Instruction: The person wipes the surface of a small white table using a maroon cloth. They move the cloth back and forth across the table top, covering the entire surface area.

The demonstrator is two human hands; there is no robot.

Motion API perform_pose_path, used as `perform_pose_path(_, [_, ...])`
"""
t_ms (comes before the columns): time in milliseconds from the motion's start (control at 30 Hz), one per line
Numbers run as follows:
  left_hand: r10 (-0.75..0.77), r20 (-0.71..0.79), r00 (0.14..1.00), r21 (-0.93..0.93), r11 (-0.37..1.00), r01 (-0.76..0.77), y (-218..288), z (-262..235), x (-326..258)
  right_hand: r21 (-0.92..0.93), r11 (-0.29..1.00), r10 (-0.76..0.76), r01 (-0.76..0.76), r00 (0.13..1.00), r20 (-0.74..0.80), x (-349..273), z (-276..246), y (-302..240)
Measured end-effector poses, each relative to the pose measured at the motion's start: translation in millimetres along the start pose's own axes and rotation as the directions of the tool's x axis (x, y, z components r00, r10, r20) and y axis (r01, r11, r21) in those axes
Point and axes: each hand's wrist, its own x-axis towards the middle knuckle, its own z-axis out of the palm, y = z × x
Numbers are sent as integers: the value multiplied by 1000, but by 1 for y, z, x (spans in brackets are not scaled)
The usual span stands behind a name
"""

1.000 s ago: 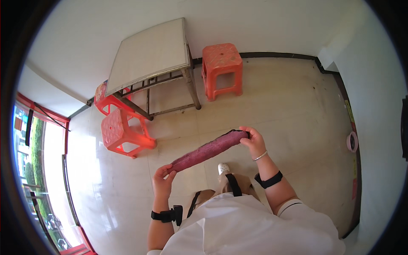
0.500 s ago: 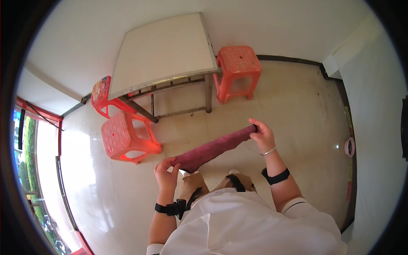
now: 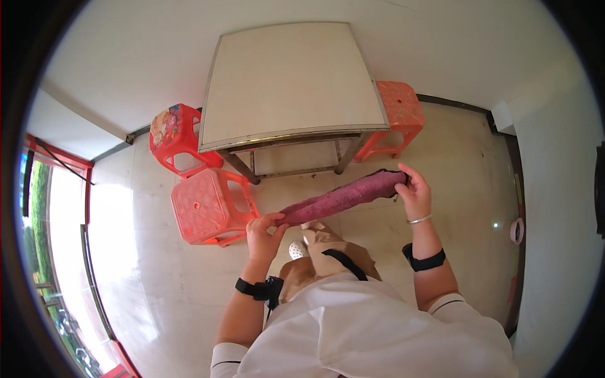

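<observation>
A maroon-purple cloth (image 3: pixel 343 194) with a dark edge hangs stretched in a long, folded strip between my two hands, in front of my body. My left hand (image 3: pixel 263 238) pinches its lower left end between thumb and fingers. The upper right end is gripped by my right hand (image 3: pixel 414 191), the thumb beneath and the forefinger stretched past the corner. The cloth hovers above the floor and touches neither the table nor the stools. Folds hide part of its surface.
Ahead stands a table (image 3: pixel 293 82) with a pale top and metal legs. Two stools, one red patterned (image 3: pixel 178 135) and one salmon (image 3: pixel 200 205), stand at its left; another salmon stool (image 3: pixel 402 107) is tucked at its right. A doorway lies far left. A small round container (image 3: pixel 517 231) is by the right wall.
The table and stools appear farther right and more squarely ahead. Both hands have risen slightly and shifted right with the cloth, whose right end is now spread wider. One foot shows more plainly.
</observation>
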Motion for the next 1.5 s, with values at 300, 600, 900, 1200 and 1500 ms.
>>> perform_pose_path(300, [147, -152, 977, -10, 989, -150, -1, -82, 143, 253, 962, -98, 99, 995, -15, 126, 91, -8])
perform_pose_path(600, [123, -166, 978, 429, 902, -41, -47, -138, 194, -322, 947, 95, -10, 964, 248, 196, 163, 7])
perform_pose_path(900, [-760, 109, 640, 438, 615, 656, -382, -227, -269, -758, 594, 346, -269, 936, -61, 53, 136, 208])
perform_pose_path(1200, [-997, 3, -81, -398, -75, 914, -347, -290, -456, -870, -233, 786, -436, 443, -432, -137, 180, 256])
perform_pose_path(1500, [-987, -68, 145, -508, 159, 847, -403, -347, -398, -795, 520, 714, -313, 670, 204, -115, 415, 189])
